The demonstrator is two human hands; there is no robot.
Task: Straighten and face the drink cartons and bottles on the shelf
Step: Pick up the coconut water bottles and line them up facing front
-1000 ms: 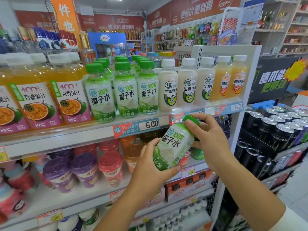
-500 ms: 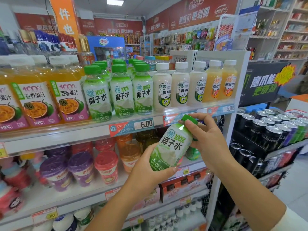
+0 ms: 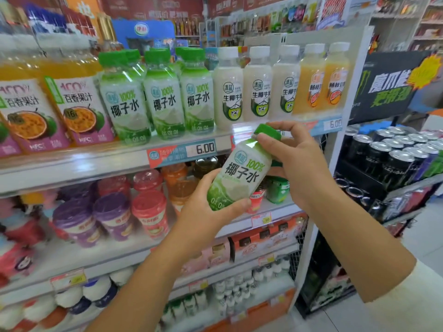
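Observation:
I hold a green-capped coconut water bottle [image 3: 239, 172] tilted in front of the shelf, label toward me. My left hand [image 3: 203, 212] grips its base from below. My right hand [image 3: 297, 164] pinches its neck just under the cap. On the top shelf [image 3: 72, 164] stand three matching coconut water bottles [image 3: 163, 97] in front with more behind, labels facing out. To their right are white coconut milk bottles [image 3: 256, 85] and orange drink bottles [image 3: 323, 80]. To the left stand passion fruit juice bottles [image 3: 76, 101].
The shelf below carries purple and red lidded cups [image 3: 115, 214] and amber bottles. Lower shelves hold boxed packs and small white bottles. To the right stands a rack of black energy drink cans [image 3: 393, 159] under a dark sign. Aisle floor shows at the lower right.
The view has shifted slightly closer and lower on the shelf. The bottle stays tilted in both hands, in about the same spot under the price strip.

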